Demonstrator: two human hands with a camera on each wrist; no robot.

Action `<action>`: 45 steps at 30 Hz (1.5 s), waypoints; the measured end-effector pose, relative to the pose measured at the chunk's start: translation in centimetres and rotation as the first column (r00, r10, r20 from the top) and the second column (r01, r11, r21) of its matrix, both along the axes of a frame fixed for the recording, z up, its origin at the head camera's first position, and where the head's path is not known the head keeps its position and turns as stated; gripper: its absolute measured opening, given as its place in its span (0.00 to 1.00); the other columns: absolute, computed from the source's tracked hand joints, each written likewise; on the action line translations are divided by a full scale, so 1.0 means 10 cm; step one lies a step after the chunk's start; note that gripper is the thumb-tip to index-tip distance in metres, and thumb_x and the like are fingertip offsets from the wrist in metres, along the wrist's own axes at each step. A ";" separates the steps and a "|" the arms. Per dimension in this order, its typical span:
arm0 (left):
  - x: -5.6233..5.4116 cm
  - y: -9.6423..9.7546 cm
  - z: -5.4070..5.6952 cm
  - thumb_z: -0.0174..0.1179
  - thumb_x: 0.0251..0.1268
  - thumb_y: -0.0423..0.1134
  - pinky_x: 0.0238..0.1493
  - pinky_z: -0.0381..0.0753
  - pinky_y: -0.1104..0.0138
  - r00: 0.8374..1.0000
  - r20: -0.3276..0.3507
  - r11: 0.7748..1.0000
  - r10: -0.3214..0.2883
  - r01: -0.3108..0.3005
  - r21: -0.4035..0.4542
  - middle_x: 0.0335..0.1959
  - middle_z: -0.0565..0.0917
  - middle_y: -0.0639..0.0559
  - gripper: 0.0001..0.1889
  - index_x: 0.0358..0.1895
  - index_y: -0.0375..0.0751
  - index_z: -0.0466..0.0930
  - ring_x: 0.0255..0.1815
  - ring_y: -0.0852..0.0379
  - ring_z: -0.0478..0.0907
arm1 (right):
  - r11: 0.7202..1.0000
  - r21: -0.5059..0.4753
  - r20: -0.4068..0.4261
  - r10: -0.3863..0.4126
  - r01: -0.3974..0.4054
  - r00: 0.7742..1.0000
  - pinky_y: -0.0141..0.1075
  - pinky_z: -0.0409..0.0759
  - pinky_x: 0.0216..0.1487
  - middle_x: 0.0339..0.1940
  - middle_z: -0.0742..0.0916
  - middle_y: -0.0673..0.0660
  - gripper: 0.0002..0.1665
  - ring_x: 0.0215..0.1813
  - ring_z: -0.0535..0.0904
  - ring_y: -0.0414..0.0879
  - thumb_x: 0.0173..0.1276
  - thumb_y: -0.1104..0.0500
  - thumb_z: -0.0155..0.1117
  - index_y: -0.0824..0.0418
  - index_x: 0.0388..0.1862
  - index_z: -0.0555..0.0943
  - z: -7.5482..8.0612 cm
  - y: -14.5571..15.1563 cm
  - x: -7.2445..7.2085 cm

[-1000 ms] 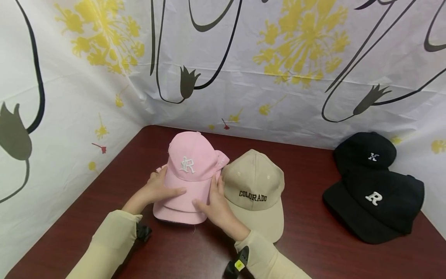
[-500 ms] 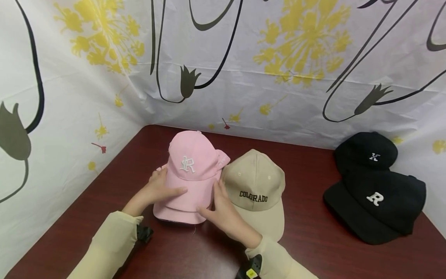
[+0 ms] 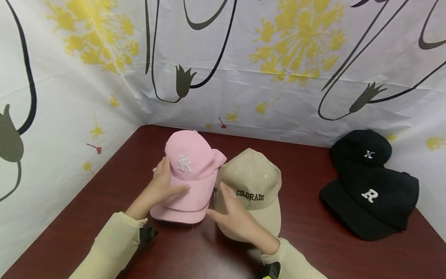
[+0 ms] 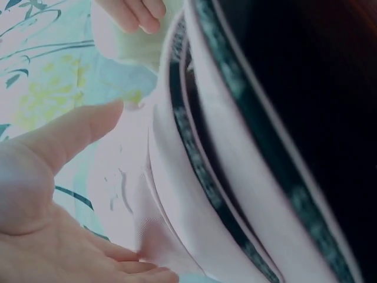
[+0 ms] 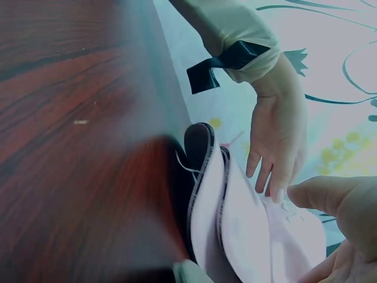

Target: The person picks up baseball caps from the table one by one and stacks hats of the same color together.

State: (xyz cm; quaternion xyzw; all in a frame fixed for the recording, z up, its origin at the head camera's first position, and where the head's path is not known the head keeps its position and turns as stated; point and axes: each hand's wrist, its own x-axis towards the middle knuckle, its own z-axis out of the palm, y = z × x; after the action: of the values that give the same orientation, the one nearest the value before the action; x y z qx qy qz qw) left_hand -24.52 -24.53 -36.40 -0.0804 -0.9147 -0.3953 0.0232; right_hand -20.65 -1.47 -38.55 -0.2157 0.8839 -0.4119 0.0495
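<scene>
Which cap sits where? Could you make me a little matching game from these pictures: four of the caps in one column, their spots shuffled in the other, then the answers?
1. Pink cap with white lettering
2. Beige COLORADO cap
3. Black K cap
4. Black R cap

A. On the right side, farther back
B. Between the pink and black caps
C. Stacked on another pink cap
D. On the right side, nearer the person

Pairs: 1-C, 2-B, 3-A, 4-D.
</scene>
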 end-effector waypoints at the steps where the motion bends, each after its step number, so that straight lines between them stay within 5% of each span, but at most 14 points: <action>1: 0.00 0.02 0.01 0.68 0.46 0.40 0.63 0.37 0.42 1.000 -0.004 1.000 0.005 -0.005 0.004 0.67 0.39 0.22 0.56 0.67 0.19 0.34 0.68 0.30 0.34 | 1.000 -0.001 -0.008 -0.005 0.005 1.000 0.50 0.49 0.66 0.71 0.56 0.65 0.49 0.71 0.47 0.54 0.62 0.49 0.62 0.71 0.71 0.49 0.01 0.03 0.00; 16: 0.04 0.37 0.19 0.68 0.48 0.39 0.65 0.45 0.50 0.997 -0.072 0.997 -0.018 0.023 0.067 0.70 0.40 0.31 0.53 0.69 0.23 0.38 0.70 0.39 0.39 | 0.999 -0.013 -0.006 -0.040 0.040 0.999 0.49 0.56 0.64 0.69 0.62 0.61 0.46 0.69 0.57 0.52 0.60 0.50 0.65 0.67 0.70 0.55 0.17 0.38 0.14; 27: 0.03 0.65 0.25 0.69 0.46 0.38 0.65 0.47 0.50 0.987 -0.142 0.991 -0.070 0.085 0.104 0.71 0.42 0.35 0.54 0.70 0.27 0.38 0.70 0.42 0.40 | 0.999 0.027 -0.026 -0.024 0.024 0.999 0.50 0.54 0.65 0.69 0.64 0.56 0.46 0.71 0.52 0.51 0.61 0.45 0.63 0.63 0.71 0.56 0.30 0.63 0.25; 45: 0.04 1.12 0.28 0.70 0.47 0.37 0.66 0.48 0.53 0.966 -0.128 0.966 -0.225 0.238 0.097 0.70 0.46 0.34 0.52 0.70 0.27 0.41 0.70 0.42 0.42 | 0.997 0.068 -0.049 -0.039 0.042 0.998 0.52 0.67 0.54 0.67 0.66 0.60 0.43 0.63 0.65 0.58 0.64 0.45 0.60 0.66 0.70 0.57 0.37 1.06 0.30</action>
State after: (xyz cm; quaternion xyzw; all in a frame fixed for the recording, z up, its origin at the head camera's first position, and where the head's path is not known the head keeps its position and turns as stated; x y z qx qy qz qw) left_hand -24.07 -13.33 -33.64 -0.2083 -0.8726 -0.4404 0.0343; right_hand -17.67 9.13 -34.88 -0.2058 0.9027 -0.3769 0.0272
